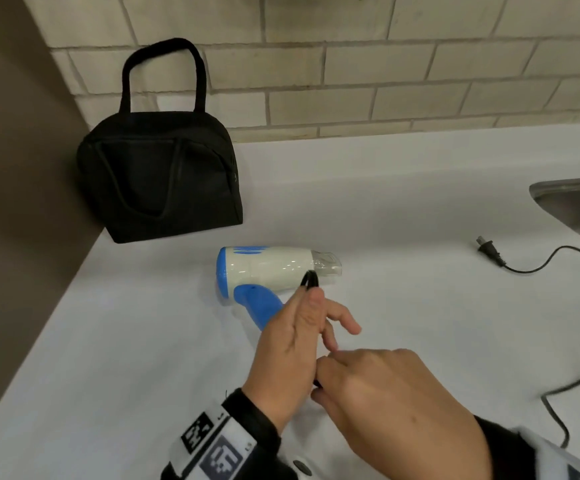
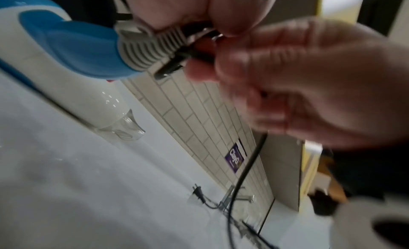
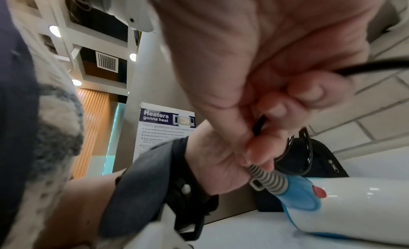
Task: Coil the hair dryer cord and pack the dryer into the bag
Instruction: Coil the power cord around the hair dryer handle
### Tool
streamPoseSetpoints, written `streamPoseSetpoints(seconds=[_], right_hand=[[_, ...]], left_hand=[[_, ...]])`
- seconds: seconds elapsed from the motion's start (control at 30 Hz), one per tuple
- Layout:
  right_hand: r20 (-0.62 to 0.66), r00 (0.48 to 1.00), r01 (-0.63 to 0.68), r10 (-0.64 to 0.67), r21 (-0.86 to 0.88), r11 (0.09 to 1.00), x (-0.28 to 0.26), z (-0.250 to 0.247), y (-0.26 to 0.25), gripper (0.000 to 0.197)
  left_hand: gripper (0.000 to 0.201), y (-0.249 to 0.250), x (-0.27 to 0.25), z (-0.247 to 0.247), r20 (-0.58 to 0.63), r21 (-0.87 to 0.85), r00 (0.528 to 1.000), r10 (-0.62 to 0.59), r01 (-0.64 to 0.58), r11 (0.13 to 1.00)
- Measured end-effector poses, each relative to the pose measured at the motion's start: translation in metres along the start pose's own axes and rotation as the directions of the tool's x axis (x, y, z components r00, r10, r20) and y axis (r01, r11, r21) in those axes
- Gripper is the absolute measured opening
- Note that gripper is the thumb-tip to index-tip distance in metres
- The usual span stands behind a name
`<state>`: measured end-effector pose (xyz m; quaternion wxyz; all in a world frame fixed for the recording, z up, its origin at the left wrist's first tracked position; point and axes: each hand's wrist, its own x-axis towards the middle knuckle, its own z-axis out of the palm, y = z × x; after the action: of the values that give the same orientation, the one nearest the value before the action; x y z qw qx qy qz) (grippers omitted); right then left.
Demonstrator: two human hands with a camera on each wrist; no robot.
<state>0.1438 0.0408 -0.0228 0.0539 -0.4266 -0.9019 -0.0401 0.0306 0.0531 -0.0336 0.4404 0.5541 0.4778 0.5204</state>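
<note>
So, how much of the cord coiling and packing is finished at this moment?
Done: a few small loops of the black cord are gathered in the left hand. In hand: the right hand feeds more cord. Left: most cord and its plug lie loose; the white-and-blue hair dryer lies outside the black fabric bag.

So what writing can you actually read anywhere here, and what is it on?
"Heaters gonna heat": poster heading.
"Safety guidelines for microwave us…": same poster, cut off by a hand.
Poster's bullet lines: too small to read fully.
Purple sticker on the tiled wall: blurred, unreadable.
Wristband markings: patterns, not words.
</note>
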Motion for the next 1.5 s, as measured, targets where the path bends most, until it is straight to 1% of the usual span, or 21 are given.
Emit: streamPoseSetpoints(seconds=[0.07, 0.17, 0.27, 0.33, 0.4, 0.47, 0.57, 0.67, 0.73, 0.8, 0.87, 0.93, 0.97, 1.03, 1.1, 1.17, 1.2, 1.27, 1.33, 1.4, 1.5], right_hand=[[-0.050, 0.999, -0.002, 0.004, 0.038, 0.999, 0.002, -0.004, 0.003, 0.018], [-0.062, 0.998, -0.009, 0.018, 0.148, 0.989, 0.007, -0.012, 0.010, 0.028], [-0.027, 0.999, 0.039, -0.034, 0.235, 0.971, 0.012, -0.030, 0.023, 0.026], [0.004, 0.994, 0.107, -0.113, 0.305, 0.946, 0.018, -0.042, 0.036, 0.021], [-0.008, 0.986, 0.150, -0.164, 0.448, 0.881, 0.030, -0.045, 0.051, 0.019], [-0.045, 0.985, 0.157, -0.166, 0.630, 0.760, 0.043, -0.039, 0.064, 0.022], [-0.112, 0.964, 0.247, -0.239, 0.706, 0.664, 0.059, -0.024, 0.068, 0.039], [-0.119, 0.953, 0.267, -0.279, 0.764, 0.587, 0.067, -0.006, 0.065, 0.044], [-0.033, 0.959, 0.191, -0.280, 0.807, 0.559, 0.068, -0.002, 0.065, 0.028], [0.052, 0.962, 0.092, -0.268, 0.862, 0.499, 0.069, -0.001, 0.062, 0.013], [0.056, 0.974, 0.046, -0.222, 0.903, 0.427, 0.070, 0.000, 0.057, 0.014], [0.029, 0.988, 0.028, -0.149, 0.929, 0.368, 0.071, 0.003, 0.051, 0.019], [0.026, 0.994, 0.014, -0.110, 0.937, 0.349, 0.071, 0.005, 0.049, 0.023], [0.039, 0.998, -0.022, -0.049, 0.947, 0.320, 0.069, 0.011, 0.044, 0.026], [0.062, 0.997, -0.048, -0.036, 0.953, 0.298, 0.067, 0.014, 0.041, 0.023], [0.103, 0.992, -0.080, -0.066, 0.954, 0.289, 0.066, 0.014, 0.045, 0.020], [0.138, 0.988, -0.109, -0.072, 0.945, 0.307, 0.065, 0.014, 0.050, 0.022], [0.204, 0.978, -0.168, -0.049, 0.901, 0.400, 0.057, 0.016, 0.064, 0.031], [0.223, 0.975, -0.183, -0.018, 0.842, 0.507, 0.045, 0.021, 0.076, 0.022], [0.164, 0.986, -0.143, 0.013, 0.819, 0.555, 0.032, 0.024, 0.083, 0.012], [-0.007, 0.995, -0.047, 0.099, 0.847, 0.529, 0.024, 0.021, 0.080, 0.012]], left_hand=[[0.054, -0.004, -0.003, 0.002, 0.007, 0.039, 0.999, 0.040, -0.040, 0.998], [0.042, -0.007, -0.004, 0.001, 0.011, 0.061, 1.000, 0.029, -0.030, 0.998], [0.039, -0.005, -0.006, -0.002, 0.072, 0.069, 0.997, -0.019, 0.014, 0.998], [0.042, -0.005, -0.007, -0.005, 0.118, 0.072, 0.992, -0.039, 0.030, 0.997], [0.042, -0.004, -0.006, -0.009, 0.169, 0.006, 0.981, -0.093, 0.093, 0.996], [0.039, -0.004, -0.004, -0.013, 0.240, -0.079, 0.962, -0.132, 0.155, 0.985], [0.039, -0.003, 0.001, -0.018, 0.278, -0.194, 0.947, -0.162, 0.220, 0.956], [0.055, -0.001, 0.004, -0.026, 0.301, -0.300, 0.935, -0.188, 0.281, 0.912], [0.054, 0.001, 0.004, -0.030, 0.296, -0.401, 0.929, -0.221, 0.331, 0.854], [0.048, 0.002, 0.005, -0.033, 0.274, -0.498, 0.922, -0.272, 0.378, 0.780], [0.046, 0.003, 0.007, -0.032, 0.239, -0.560, 0.918, -0.316, 0.396, 0.727], [0.053, 0.005, 0.009, -0.028, 0.197, -0.600, 0.918, -0.343, 0.390, 0.699], [0.052, 0.005, 0.010, -0.027, 0.177, -0.603, 0.918, -0.354, 0.385, 0.699], [0.043, 0.007, 0.010, -0.025, 0.150, -0.602, 0.917, -0.369, 0.381, 0.702], [0.041, 0.007, 0.008, -0.024, 0.138, -0.607, 0.916, -0.375, 0.378, 0.699], [0.040, 0.006, 0.005, -0.023, 0.111, -0.601, 0.922, -0.371, 0.360, 0.714], [0.040, 0.007, 0.004, -0.024, 0.092, -0.606, 0.925, -0.367, 0.345, 0.716], [0.041, 0.012, 0.006, -0.026, 0.044, -0.639, 0.933, -0.356, 0.300, 0.708], [0.042, 0.018, 0.007, -0.030, -0.011, -0.676, 0.940, -0.341, 0.244, 0.695], [0.043, 0.023, 0.009, -0.033, -0.066, -0.699, 0.941, -0.331, 0.193, 0.689], [0.048, 0.023, 0.010, -0.033, -0.126, -0.704, 0.943, -0.308, 0.134, 0.697]])
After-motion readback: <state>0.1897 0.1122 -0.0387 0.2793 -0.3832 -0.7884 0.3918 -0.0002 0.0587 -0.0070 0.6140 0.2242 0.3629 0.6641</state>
